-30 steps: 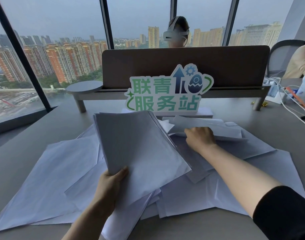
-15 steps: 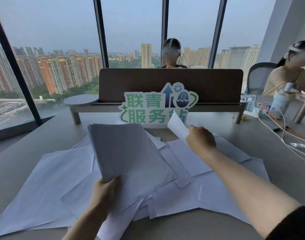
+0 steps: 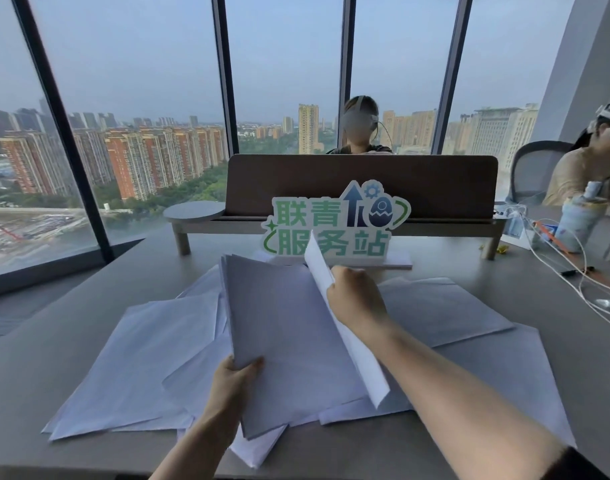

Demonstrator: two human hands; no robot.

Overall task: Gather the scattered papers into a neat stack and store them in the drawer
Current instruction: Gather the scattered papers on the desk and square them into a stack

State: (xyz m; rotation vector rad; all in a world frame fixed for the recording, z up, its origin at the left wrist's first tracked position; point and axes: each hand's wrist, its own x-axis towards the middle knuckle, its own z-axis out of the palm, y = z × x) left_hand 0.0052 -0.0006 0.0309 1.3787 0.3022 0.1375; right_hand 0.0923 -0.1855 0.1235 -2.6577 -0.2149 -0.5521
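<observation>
A thick stack of white paper sheets (image 3: 289,341) is held tilted above the grey table (image 3: 54,341), over loose white sheets (image 3: 137,362) scattered flat across the tabletop. The left hand (image 3: 234,379) grips the stack's near left edge, thumb on top. The right hand (image 3: 357,301), fingers curled, pinches a single white sheet (image 3: 348,327) edge-up beside the stack. Behind stands a green-lettered cut-out sign (image 3: 334,225) before a brown desk divider (image 3: 362,185); white cables (image 3: 573,271) trail at right.

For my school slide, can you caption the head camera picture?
Left hand holds a stack of white papers while right hand lifts one white paper sheet over the grey table.
</observation>
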